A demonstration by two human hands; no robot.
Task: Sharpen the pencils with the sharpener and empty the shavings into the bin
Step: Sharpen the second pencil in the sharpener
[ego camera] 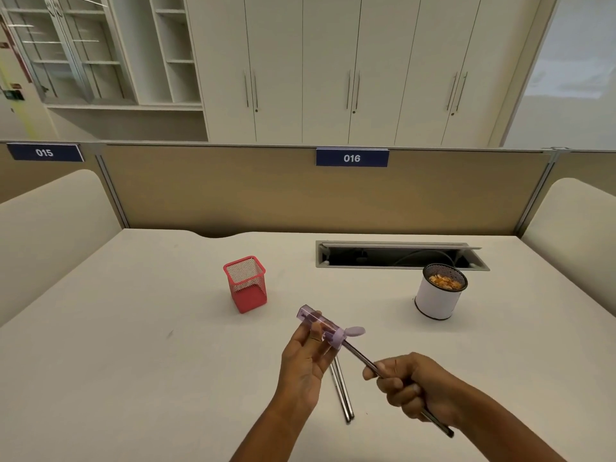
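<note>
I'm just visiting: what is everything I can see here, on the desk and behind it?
sharpener: one, clear purple, held over the desk
pencil in use: one, dark, tip in the sharpener
spare pencils: seemingly two, dark, flat on the desk beneath the hands
mesh holder: one, red, desk centre-left
bin: one, white, shavings inside, desk right
cable hatch: one, grey, open, desk rear
desk: one, white
partition: one, beige, behind the desk
number signs: two, blue, on the partition
cabinets: several, white, back wall
left hand: one, holds the sharpener
right hand: one, grips the pencil in use
</note>
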